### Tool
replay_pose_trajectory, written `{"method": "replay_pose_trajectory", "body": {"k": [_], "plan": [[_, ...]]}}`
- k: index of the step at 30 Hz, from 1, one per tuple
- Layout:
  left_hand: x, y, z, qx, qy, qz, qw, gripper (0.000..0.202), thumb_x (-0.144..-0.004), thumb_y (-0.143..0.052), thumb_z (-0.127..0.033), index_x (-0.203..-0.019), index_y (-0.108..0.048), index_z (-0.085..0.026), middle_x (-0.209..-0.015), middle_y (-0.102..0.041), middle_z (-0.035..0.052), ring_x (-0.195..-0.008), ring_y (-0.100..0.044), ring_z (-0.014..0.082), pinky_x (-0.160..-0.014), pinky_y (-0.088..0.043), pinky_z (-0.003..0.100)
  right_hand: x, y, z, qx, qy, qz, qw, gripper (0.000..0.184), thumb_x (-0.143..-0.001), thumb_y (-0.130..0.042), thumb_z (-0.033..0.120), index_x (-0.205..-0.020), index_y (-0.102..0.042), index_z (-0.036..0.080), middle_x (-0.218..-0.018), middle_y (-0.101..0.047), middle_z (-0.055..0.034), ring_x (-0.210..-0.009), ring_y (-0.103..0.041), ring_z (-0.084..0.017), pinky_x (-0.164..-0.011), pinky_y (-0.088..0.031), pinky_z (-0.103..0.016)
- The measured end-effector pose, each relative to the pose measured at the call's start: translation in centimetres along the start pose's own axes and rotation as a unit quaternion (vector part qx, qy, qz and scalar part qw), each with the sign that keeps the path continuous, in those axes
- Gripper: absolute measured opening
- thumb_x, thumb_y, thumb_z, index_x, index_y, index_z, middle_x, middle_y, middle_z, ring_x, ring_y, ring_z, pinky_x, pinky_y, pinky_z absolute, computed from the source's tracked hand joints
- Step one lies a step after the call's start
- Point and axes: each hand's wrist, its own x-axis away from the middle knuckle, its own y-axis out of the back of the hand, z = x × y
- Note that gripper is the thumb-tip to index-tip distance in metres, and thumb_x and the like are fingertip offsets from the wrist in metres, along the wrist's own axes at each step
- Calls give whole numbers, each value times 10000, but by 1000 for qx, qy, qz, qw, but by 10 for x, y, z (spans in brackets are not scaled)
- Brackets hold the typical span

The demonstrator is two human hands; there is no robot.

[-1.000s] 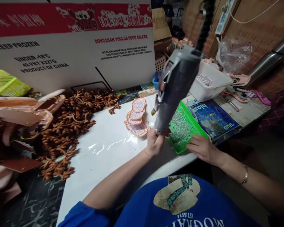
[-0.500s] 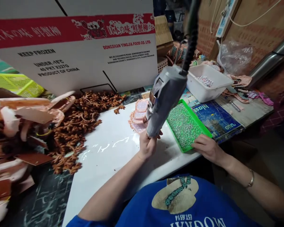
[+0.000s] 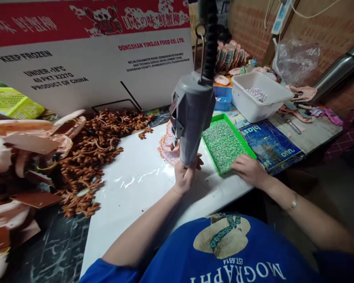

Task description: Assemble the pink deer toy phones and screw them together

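The grey hanging power tool (image 3: 192, 118) we clamp at its tip with our left hand (image 3: 185, 174); at three o'clock, our right hand (image 3: 247, 169) lies flat on the green plastic tray (image 3: 211, 156) of silvery studs.

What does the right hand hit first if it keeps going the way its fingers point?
Likely the small silvery pieces in the green plastic tray: the right hand rests at its near corner, fingers pointing into it. Depth is unclear.

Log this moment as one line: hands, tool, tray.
left hand: grips grey hanging tool upright | right hand: rests on green tray near edge | tray: small silvery pieces
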Motion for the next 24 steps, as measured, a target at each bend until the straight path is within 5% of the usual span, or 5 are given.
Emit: {"method": "replay_pose_trajectory", "body": {"k": [3, 9, 15, 21, 24], "plan": [[0, 3, -1, 7, 0, -15, 1000, 353, -932, -582, -467, -927, -725, -144, -657, -684, 28, -519, -587, 115, -537, -478, 240, -15, -5, -8, 5, 1, -2, 1000, 175, -982, -519, 230, -907, -667, 174, -824, -621, -63, -843, -510, -197, -770, -424, -335], [0, 4, 7, 27, -10, -8, 1000, 360, -913, -605, -480, -959, -735, -148, -687, -688, 35, -565, -605, 126, -565, -489, 253, 25, 9, 16, -8, -2, -21, 1000, 209, -998, -448, 158, -983, -656, 166, -841, -628, -62, -814, -498, -178, -734, -415, -316], [-2, 7, 1, 28, 8, -6, 1000, 327, -911, -626, -452, -987, -727, -150, -693, -694, 30, -552, -607, 119, -545, -488, 242, -8, -3, -8, -1, 10, -7, 1000, 171, -983, -514, 224, -925, -668, 177, -835, -630, -62, -836, -512, -195, -767, -424, -340], [-5, 7, -9, 50, 18, -6, 999, 382, -905, -618, -507, -981, -721, -147, -698, -691, 37, -549, -615, 122, -540, -503, 246, 32, 13, 13, -24, 2, -30, 999, 188, -968, -500, 121, -1084, -640, 167, -881, -642, -66, -839, -532, -185, -761, -442, -326], [-6, 7, -8, 53, 25, -5, 998, 403, -901, -616, -528, -967, -718, -144, -679, -683, 32, -531, -609, 118, -530, -497, 243, 11, 2, 1, -30, 26, -43, 998, 109, -960, -534, 155, -976, -638, 185, -811, -643, -48, -791, -538, -188, -731, -440, -332]]}}
